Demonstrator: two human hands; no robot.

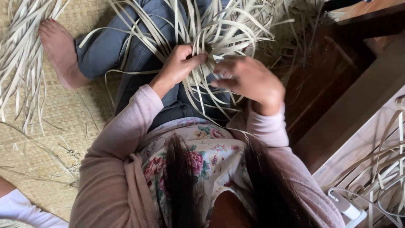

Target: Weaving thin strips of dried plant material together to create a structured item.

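**Both hands in a tangle of pale leaf strips, seated on a woven mat**

Left hand: fingers curled, thumb and forefinger closed on a bunch of pale strips where they gather in a knot over the lap. Knuckles up, wrist bent back toward the body.

Right hand: back of hand toward the camera, fingers bent and pressed together, their tips meeting the same strips just beside the left thumb. Whether it pinches a single strip or only presses on them, cannot tell; the fingertips are half buried.

The strips fan out from the hands, up past the top edge and down over the dark trousers. Where they begin is hidden under the fingers.

No packages, labels or signs readable. The only made object is a white plastic thing at lower right, rounded, with thin white cord looped by it, cut off by the bottom edge; kind unclear.

Around:
- Woven mat, tan, with loose scraps.
- A second heap of strips at upper left, beside a bare foot.
- Dark wooden furniture on the right, more strips against it at lower right.
- White sleeve at the lower left corner, another person, mostly out of frame.
- Pink cardigan sleeves and floral top fill the foreground; dark hair hangs over it.
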